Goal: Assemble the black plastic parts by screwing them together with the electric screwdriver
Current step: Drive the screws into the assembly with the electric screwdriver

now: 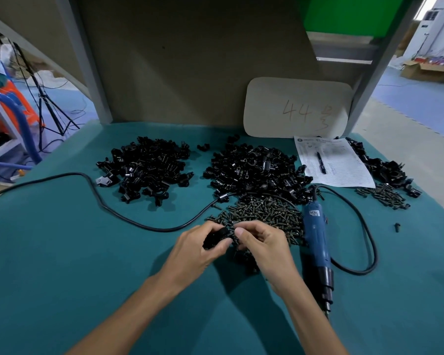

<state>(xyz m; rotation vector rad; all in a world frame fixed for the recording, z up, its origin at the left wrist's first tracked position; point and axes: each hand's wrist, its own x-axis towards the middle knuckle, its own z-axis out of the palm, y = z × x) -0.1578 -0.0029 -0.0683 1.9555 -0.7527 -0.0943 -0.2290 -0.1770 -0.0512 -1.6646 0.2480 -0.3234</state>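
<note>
Tabletop: covered in teal cloth.
Cable: laid in a loop across the left half.
Left pile: black parts heaped toward the far edge.
Left hand: curled round a black plastic part, held over the near middle.
Right hand: thumb and fingers pinched on that part's right end.
Screws: heaped just behind both hands.
Middle pile: more parts heaped behind the screws.
Electric screwdriver: laid untouched just right of the right hand.
Right pile: parts heaped at the far right corner.
</note>
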